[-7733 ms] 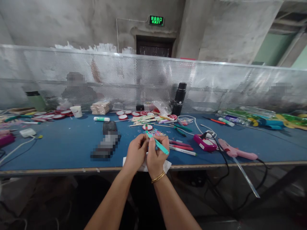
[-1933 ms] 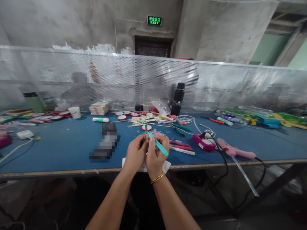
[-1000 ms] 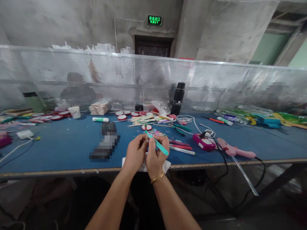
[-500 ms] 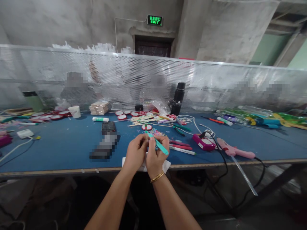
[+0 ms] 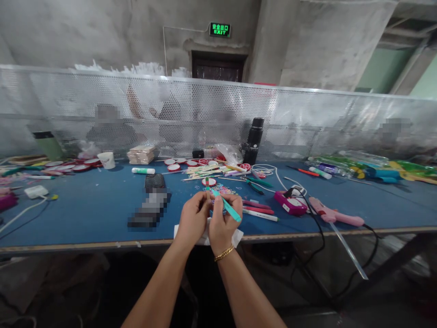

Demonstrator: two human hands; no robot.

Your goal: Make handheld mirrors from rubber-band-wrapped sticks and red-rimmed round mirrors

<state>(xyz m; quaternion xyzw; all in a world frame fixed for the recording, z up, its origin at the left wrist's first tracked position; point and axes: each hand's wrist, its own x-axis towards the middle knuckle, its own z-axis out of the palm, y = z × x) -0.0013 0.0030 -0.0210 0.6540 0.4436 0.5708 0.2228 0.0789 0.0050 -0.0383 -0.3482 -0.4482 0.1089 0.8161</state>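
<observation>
My right hand (image 5: 221,223), with a gold bracelet at the wrist, is closed around a teal marker (image 5: 232,211) held like a pen, its tip slanting toward my left fingers. Pinched in my left hand (image 5: 194,217) is a narrow craft stick (image 5: 207,182), coloured red and green at its upper end; my fingers hide its lower part. Both hands are close together above the table's front edge, over a white paper (image 5: 236,237). Just beyond them are a round white disc with a red rim (image 5: 209,181) and small multicoloured pieces (image 5: 223,189). Several markers (image 5: 261,213) lie right of my right hand.
On the blue table (image 5: 95,205), a dark phone-like object (image 5: 150,207) lies left. To the right are a magenta power block (image 5: 290,203) and a pink glue gun (image 5: 336,217), its clear stick overhanging the edge. Loose sticks (image 5: 205,171) and a black bottle (image 5: 253,141) stand farther back.
My right hand and the teal marker have shifted very slightly to the right. The left hand keeps its pinch on the craft stick, almost unmoved.
</observation>
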